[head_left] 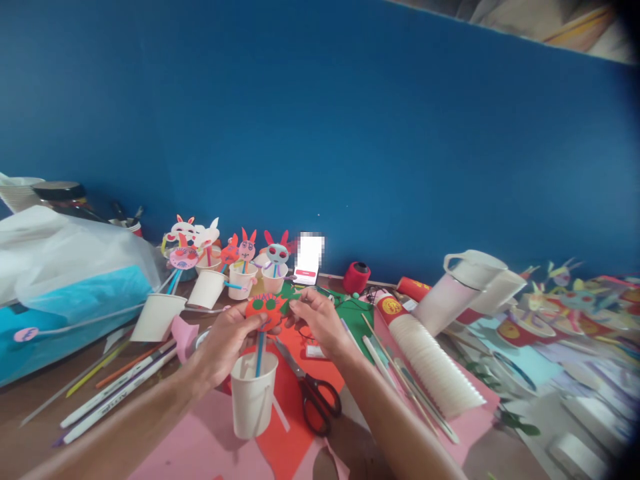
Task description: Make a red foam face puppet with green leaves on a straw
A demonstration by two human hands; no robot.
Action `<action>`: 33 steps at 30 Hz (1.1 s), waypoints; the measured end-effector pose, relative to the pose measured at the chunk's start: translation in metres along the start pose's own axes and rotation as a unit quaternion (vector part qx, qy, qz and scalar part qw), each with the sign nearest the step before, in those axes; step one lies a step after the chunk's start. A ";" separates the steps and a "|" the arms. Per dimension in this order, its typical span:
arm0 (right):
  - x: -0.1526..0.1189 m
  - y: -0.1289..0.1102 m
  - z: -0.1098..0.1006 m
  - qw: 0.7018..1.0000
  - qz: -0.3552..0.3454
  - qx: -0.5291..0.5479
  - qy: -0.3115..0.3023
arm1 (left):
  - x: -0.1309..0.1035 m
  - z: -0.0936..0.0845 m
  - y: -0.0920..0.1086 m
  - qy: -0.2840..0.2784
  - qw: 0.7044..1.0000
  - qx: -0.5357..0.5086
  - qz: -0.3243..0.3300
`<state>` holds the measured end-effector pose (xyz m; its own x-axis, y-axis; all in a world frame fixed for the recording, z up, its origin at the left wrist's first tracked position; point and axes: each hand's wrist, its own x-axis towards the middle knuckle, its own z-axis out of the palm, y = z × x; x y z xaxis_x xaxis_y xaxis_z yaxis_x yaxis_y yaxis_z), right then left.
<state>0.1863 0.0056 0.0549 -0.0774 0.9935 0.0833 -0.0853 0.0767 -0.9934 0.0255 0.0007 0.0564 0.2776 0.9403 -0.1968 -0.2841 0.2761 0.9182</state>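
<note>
A red paper face (270,312) with green eyes tops a blue straw (261,355) standing in a white paper cup (253,400). My left hand (230,337) pinches the lower left edge of the face between thumb and fingers. At the face's right edge is my right hand (316,320), its thumb and fingertips pinched together beside a small dark green piece; whether they grip it is too small to tell. Black-handled scissors (316,398) lie on red paper (285,443) to the right of the cup.
Paper-face figures in white cups (241,283) stand behind on the left, near a lit phone (309,260). Markers (117,393) and a blue bag (85,317) lie left. On the right are a stack of white cups (430,363), a pitcher (453,290) and red cups (525,328).
</note>
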 end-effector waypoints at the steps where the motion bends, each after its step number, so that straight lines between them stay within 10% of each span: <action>1: 0.000 0.000 0.000 1.000 0.000 0.000 0.000 | 0.000 0.000 0.000 -0.002 1.000 0.000 0.001; 33: -0.001 0.000 0.000 1.000 0.004 -0.001 0.002 | -0.002 0.001 0.000 0.000 1.000 -0.006 0.007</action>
<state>0.1862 0.0049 0.0551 -0.0732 0.9944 0.0756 -0.0821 0.0696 -0.9942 0.0255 -0.0018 0.0570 0.2737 0.9440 -0.1842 -0.2991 0.2656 0.9165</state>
